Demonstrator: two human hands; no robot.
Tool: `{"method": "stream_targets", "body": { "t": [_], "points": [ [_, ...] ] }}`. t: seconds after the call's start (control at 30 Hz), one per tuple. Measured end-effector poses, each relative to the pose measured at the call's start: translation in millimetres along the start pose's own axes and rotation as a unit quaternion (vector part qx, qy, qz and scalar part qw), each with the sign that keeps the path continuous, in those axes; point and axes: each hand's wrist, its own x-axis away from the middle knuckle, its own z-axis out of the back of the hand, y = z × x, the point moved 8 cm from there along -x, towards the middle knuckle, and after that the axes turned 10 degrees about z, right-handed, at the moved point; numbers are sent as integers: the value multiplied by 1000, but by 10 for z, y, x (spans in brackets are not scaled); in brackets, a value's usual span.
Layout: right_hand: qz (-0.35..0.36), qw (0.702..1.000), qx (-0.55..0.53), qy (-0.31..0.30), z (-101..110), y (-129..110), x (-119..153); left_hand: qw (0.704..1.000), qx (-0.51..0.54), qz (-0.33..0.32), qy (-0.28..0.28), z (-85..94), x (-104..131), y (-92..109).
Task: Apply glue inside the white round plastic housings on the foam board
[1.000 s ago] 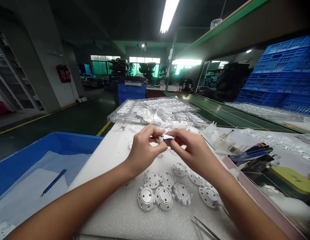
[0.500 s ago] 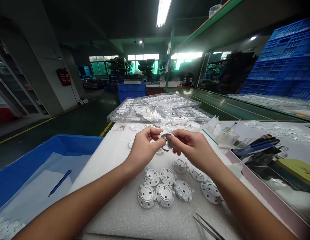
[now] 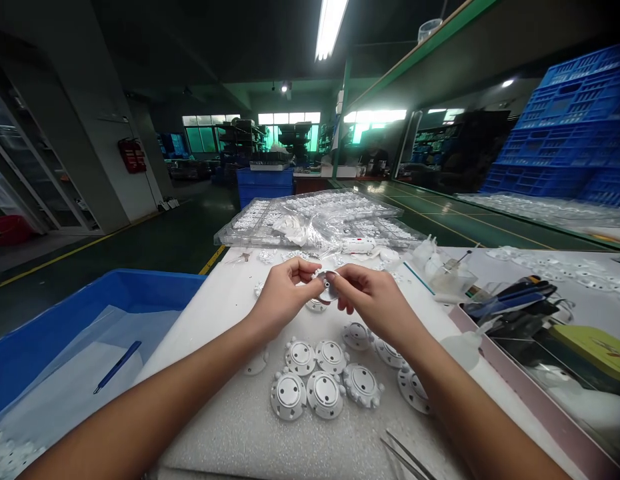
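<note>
Presently, the left hand (image 3: 285, 293) and the right hand (image 3: 373, 297) are both closed with fingertips on one small round part (image 3: 329, 293), which is held above the white bench (image 3: 215, 427). Nearer to the person, several white discs (image 3: 325, 395) lie grouped, and metal tweezers (image 3: 410, 454) rest beside them. At left, a blue bin (image 3: 160, 290) contains a blue pen (image 3: 117, 367).

Left hand (image 3: 284, 292), right hand (image 3: 373, 295), both curled

Two bare hands (image 3: 281, 297), bare wrists (image 3: 255, 328), slim bare forearms (image 3: 183, 380)
</note>
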Motion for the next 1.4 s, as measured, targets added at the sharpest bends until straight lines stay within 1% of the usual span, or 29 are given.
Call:
{"method": "stream_targets", "body": {
  "t": [0.1,0.2,0.33,0.5,0.63,0.73,0.83,1.0,1.07,1.13,1.27,1.33,1.4],
  "points": [
    [-22,1000,1,9,22,48,3,998,31,22,-48,-49,-30,-21],
    [-38,999,6,12,37,70,-1,992,70,29,-96,-93,-47,-4],
    [-52,999,15,8,40,79,0,985,94,41,-142,-144,-46,28],
    [-72,997,29,7,53,79,30,975,147,81,-147,-151,-47,-7],
    [-81,996,34,21,68,75,37,973,132,96,-163,-186,-22,-37],
    [-86,995,44,20,60,82,36,974,123,106,-159,-195,-13,-60],
    [-87,995,51,15,53,91,36,970,138,121,-161,-208,-10,-88],
    [-83,995,58,10,47,90,32,957,171,145,-185,-236,-3,-122],
    [-82,995,53,11,46,89,29,957,167,153,-182,-224,-8,-137],
    [-79,996,41,14,48,85,25,961,160,148,-173,-199,-18,-126],
    [-75,997,-8,10,44,74,19,974,141,100,-148,-104,-56,-9],
    [-69,997,-22,31,88,58,15,984,121,70,-109,37,-105,71],
    [-61,996,-23,65,165,38,12,994,84,48,-49,256,-183,133]
  ]
}}
